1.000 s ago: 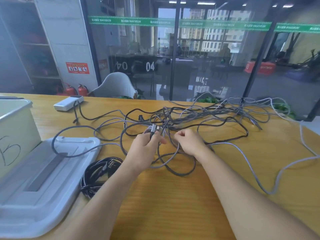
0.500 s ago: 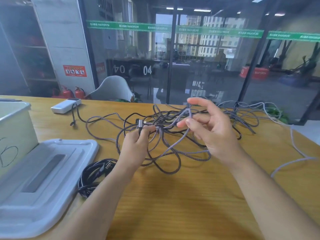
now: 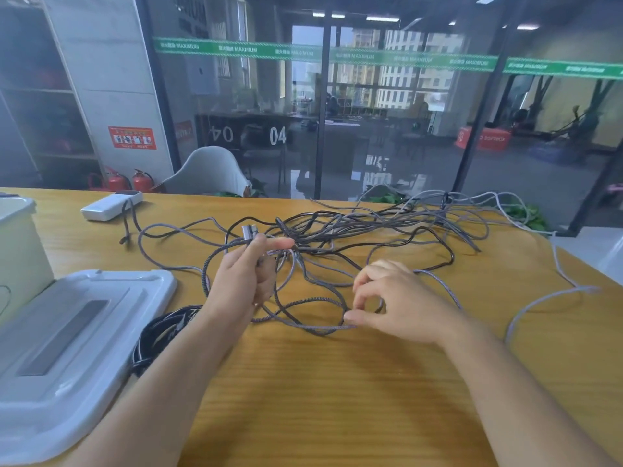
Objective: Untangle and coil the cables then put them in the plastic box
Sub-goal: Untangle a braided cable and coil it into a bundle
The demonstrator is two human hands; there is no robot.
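A tangle of grey braided and black cables [image 3: 354,230] spreads over the middle and far right of the wooden table [image 3: 337,382]. My left hand [image 3: 246,281] grips a grey cable just below its metal plug [image 3: 248,232], forefinger stretched out to the right. My right hand [image 3: 394,301] is low over the table, thumb and fingers curled around a loop of grey cable [image 3: 313,326] at the near edge of the tangle. A coiled black cable [image 3: 161,332] lies beside the box lid. The plastic box [image 3: 20,251] stands at the far left.
The white box lid [image 3: 67,342] lies flat at the near left, partly against the box. A white power bank [image 3: 111,205] with a short cord sits at the far left of the table. A glass wall runs behind the table's far edge.
My right hand, which held a grey cable loop up in the air, has come down to the table near the loop's front edge. My left hand keeps hold of the plug end.
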